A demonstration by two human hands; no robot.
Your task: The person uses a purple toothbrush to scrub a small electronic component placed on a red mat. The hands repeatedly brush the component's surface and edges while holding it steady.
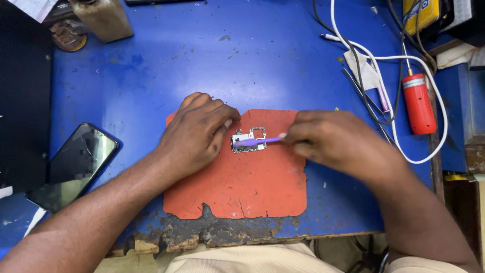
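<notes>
a small metallic circuit board (pixel 249 141) lies on a worn orange mat (pixel 242 177); left hand (pixel 197 134) fingers press together against it, right hand (pixel 336 144) pinches a thin purple tool (pixel 260 141).

We see a small circuit board (pixel 248 141) | silver shields, lying flat | centre of frame, on an orange mat (pixel 242 177) | thin purple tool (pixel 260 141) laid across it, tip pointing left, nearly level
</notes>
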